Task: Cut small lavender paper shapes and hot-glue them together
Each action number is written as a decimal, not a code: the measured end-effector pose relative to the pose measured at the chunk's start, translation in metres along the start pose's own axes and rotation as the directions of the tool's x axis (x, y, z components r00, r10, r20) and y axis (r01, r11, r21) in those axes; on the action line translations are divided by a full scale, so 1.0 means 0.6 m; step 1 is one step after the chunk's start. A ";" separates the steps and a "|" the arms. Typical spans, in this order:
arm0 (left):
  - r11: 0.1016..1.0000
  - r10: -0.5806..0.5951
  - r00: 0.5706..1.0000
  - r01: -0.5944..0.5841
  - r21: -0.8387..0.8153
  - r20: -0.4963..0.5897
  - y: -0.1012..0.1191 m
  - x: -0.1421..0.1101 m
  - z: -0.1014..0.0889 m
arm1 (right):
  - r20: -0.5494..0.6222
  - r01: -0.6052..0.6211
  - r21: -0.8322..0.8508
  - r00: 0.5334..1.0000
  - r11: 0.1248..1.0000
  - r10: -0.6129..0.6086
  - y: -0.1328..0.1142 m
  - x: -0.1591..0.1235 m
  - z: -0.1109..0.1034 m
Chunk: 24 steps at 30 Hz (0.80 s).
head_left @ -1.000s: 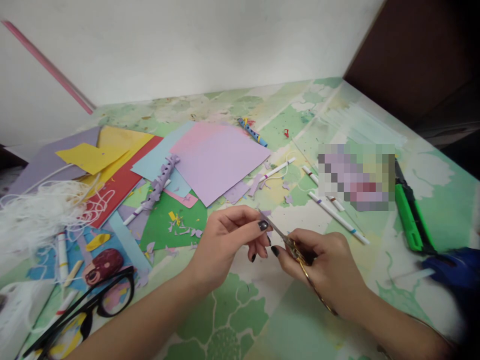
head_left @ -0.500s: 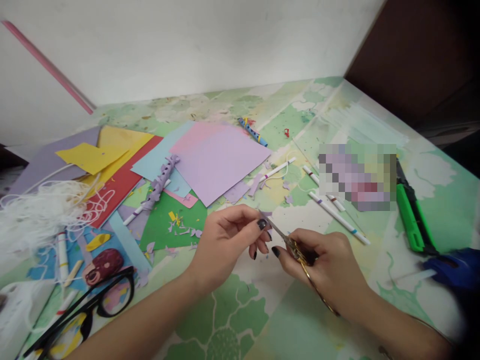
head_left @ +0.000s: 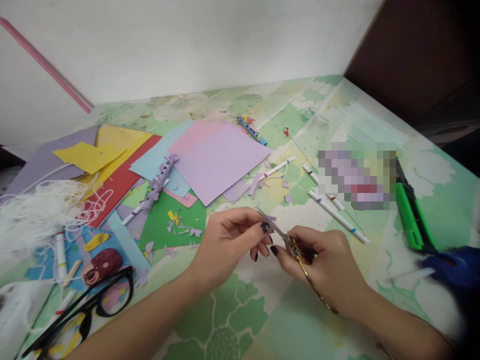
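Black-nailed, my left hand is closed in a pinch at the middle of the table. A small purple paper piece shows at its fingertips, the rest hidden by the fingers. My right hand grips gold-handled scissors, their blades pointing up and left against that piece, close to the left thumb. Beyond the hands lie a large lilac paper sheet and a lollipop-style stick with a purple paper strip on it.
White marker-like sticks and a green box cutter lie on the right, beside a blurred-out patch. Coloured papers, tangled white string, black-framed glasses and a purple-wrapped stick crowd the left. A blue roll sits at the back.
The scissor blades have shifted slightly and appear a little more apart; the purple piece shows more beyond them. Both hands stay in nearly the same place.
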State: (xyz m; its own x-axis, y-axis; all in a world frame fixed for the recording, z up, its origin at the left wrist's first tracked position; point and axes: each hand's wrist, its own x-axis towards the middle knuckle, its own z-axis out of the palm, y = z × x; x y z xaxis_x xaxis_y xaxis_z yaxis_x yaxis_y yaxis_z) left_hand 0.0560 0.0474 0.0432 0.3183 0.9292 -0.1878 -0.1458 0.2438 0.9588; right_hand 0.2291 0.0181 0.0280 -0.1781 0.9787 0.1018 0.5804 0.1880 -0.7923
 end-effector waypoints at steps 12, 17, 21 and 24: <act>0.999 0.019 0.996 -0.015 0.050 -0.084 -0.001 0.002 -0.003 | -0.020 0.014 -0.027 1.000 1.000 -0.014 0.001 0.005 0.001; 0.998 0.032 0.995 -0.028 0.053 -0.091 -0.001 0.001 -0.004 | -0.017 0.010 -0.029 1.000 1.000 -0.010 0.002 0.004 0.000; 0.997 0.045 0.995 -0.039 0.070 -0.087 -0.001 0.001 -0.004 | -0.014 0.009 -0.035 1.000 0.999 -0.010 0.002 0.003 -0.002; 0.996 0.052 0.995 -0.045 0.073 -0.089 0.000 0.001 -0.004 | -0.008 0.012 -0.039 1.000 0.999 -0.012 0.003 0.003 -0.002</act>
State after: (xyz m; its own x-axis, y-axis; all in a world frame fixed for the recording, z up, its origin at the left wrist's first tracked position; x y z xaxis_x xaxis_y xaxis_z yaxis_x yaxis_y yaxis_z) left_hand 0.0538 0.0489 0.0425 0.2260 0.9615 -0.1561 -0.0915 0.1805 0.9793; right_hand 0.2309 0.0205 0.0276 -0.1788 0.9770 0.1165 0.6090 0.2029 -0.7668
